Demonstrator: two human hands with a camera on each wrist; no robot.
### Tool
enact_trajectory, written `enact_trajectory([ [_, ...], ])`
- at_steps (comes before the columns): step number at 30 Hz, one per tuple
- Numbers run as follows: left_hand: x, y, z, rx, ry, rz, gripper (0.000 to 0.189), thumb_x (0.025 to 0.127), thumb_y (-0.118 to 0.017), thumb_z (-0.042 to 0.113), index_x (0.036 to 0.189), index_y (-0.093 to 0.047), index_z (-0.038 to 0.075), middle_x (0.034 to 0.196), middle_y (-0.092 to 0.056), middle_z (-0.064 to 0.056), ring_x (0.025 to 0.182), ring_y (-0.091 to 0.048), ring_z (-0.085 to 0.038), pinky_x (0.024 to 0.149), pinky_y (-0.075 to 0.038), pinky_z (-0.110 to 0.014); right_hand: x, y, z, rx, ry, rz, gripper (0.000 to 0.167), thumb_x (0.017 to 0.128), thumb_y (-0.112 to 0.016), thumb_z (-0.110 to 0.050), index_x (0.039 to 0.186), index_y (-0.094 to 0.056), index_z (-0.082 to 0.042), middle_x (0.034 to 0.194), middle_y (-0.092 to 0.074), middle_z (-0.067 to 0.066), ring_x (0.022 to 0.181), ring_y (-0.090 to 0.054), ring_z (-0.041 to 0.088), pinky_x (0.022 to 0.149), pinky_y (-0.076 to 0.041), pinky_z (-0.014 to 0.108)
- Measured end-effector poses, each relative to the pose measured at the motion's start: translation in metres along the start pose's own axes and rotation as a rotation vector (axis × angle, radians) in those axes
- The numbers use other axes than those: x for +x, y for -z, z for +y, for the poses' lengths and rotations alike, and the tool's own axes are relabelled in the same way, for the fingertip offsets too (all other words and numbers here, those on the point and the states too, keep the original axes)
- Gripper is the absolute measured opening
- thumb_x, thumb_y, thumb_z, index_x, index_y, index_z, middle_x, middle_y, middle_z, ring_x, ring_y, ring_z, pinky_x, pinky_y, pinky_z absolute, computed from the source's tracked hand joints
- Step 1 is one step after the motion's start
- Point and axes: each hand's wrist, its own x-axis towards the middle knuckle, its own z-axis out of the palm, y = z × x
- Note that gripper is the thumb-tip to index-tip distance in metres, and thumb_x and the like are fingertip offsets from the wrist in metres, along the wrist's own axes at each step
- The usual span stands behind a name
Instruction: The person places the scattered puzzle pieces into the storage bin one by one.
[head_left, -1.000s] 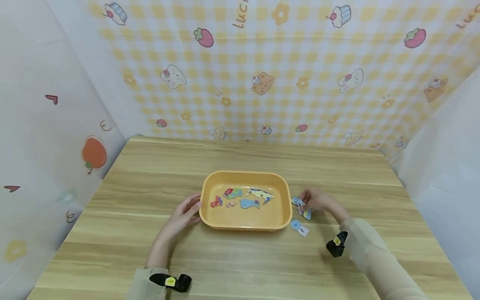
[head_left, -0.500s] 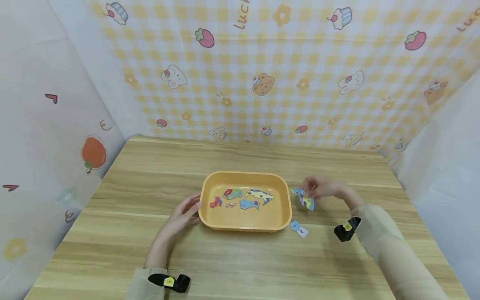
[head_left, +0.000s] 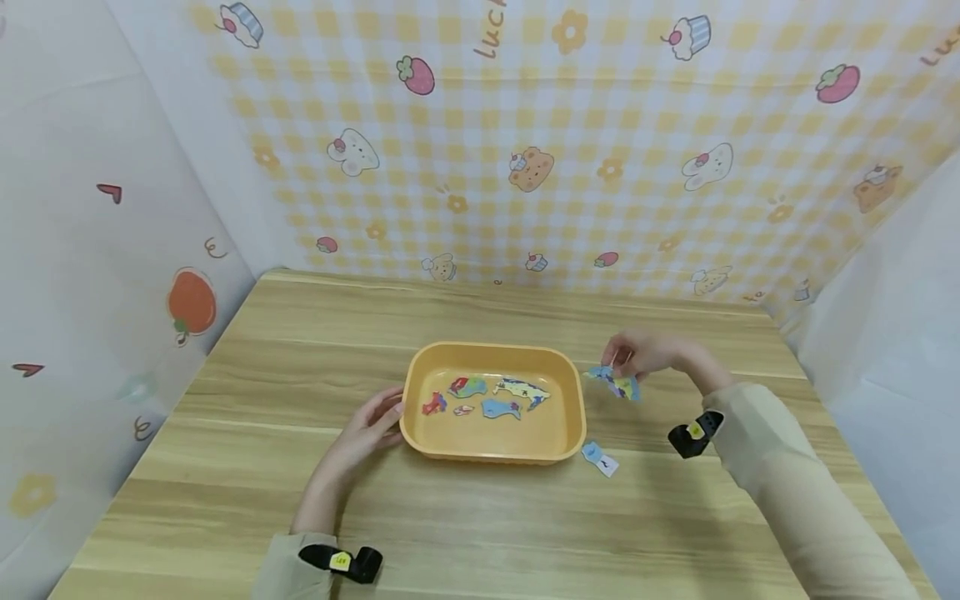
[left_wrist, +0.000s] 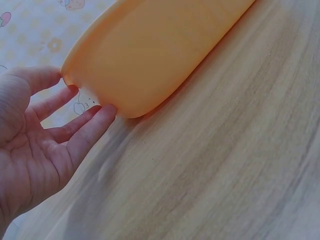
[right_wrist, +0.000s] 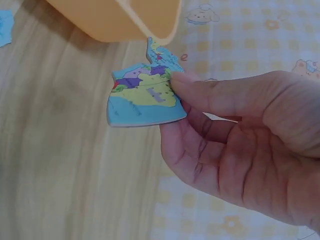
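Observation:
A yellow plastic tray [head_left: 491, 439] stands mid-table. My left hand [head_left: 366, 427] is at its left end; in the left wrist view the thumb tip lies at the rim and the fingertips touch the outer wall, fingers nearly straight. To the right of the tray, my right hand [head_left: 647, 352] pinches a map-printed puzzle piece [right_wrist: 142, 102] between thumb and fingers, above the table. That piece is blue, yellow and purple; one edge is behind the thumb. Inside the tray lie several flat puzzle pieces, among them a blue one [head_left: 501, 408] and a long yellow one [head_left: 522, 389].
Close to the tray's front right corner, a small blue and white piece [head_left: 600, 459] lies on the wooden table [head_left: 480, 533]. A checked cloth [head_left: 465, 117] hangs behind the table, with pale cloth at both sides.
My right hand has lifted the map puzzle piece off the table and moved it a little away from me and to the right. The left hand and tray have stayed put.

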Motion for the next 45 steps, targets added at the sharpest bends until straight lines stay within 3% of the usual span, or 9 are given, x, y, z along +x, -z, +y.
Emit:
enact_trajectory([
  [6,0.000,0.001,0.000,0.002,0.000,0.002,0.050,0.096,-0.047,0.026,0.138,-0.034,0.004,0.139,-0.038,-0.024,0.116,-0.050,-0.032,0.089,-0.052,-0.033,0.008,0.001,-0.018,-0.016,0.013,-0.021,0.019,0.089,-0.052,-0.004,0.107,-0.051,0.002,0.094,-0.053,0.011,0.081,-0.052,0.016,0.069,-0.052,0.028],
  [13,0.000,0.001,0.000,-0.015,-0.026,-0.024,0.050,0.096,-0.047,0.024,0.139,-0.032,0.003,0.139,-0.037,-0.026,0.117,-0.049,-0.033,0.090,-0.052,-0.035,0.034,-0.018,-0.040,-0.098,0.075,-0.085,0.014,0.087,-0.055,-0.003,0.102,-0.056,-0.002,0.092,-0.055,0.008,0.079,-0.052,0.013,0.068,-0.054,0.027],
  [18,-0.001,0.000,0.000,-0.010,-0.013,-0.003,0.049,0.096,-0.047,0.024,0.138,-0.034,0.004,0.139,-0.038,-0.024,0.116,-0.050,-0.033,0.089,-0.052,-0.034,0.051,-0.030,-0.051,-0.130,0.076,-0.111,0.012,0.086,-0.057,-0.003,0.098,-0.058,-0.005,0.088,-0.054,0.005,0.078,-0.049,0.012,0.064,-0.050,0.023],
  [32,0.000,0.000,-0.001,0.002,-0.004,-0.003,0.050,0.096,-0.047,0.026,0.138,-0.033,0.004,0.140,-0.036,-0.024,0.119,-0.048,-0.035,0.091,-0.052,-0.034,0.074,-0.066,-0.056,-0.156,0.074,-0.235,0.014,0.083,-0.058,0.003,0.095,-0.058,-0.005,0.083,-0.053,0.002,0.071,-0.047,0.009,0.057,-0.044,0.017],
  [45,0.001,0.000,-0.001,-0.001,0.002,0.001,0.050,0.096,-0.046,0.025,0.139,-0.033,0.004,0.140,-0.036,-0.024,0.118,-0.048,-0.034,0.091,-0.051,-0.035,0.078,-0.084,-0.051,-0.127,0.046,-0.247,0.013,0.084,-0.058,0.003,0.095,-0.060,-0.005,0.083,-0.053,0.001,0.076,-0.046,0.010,0.062,-0.040,0.015],
])
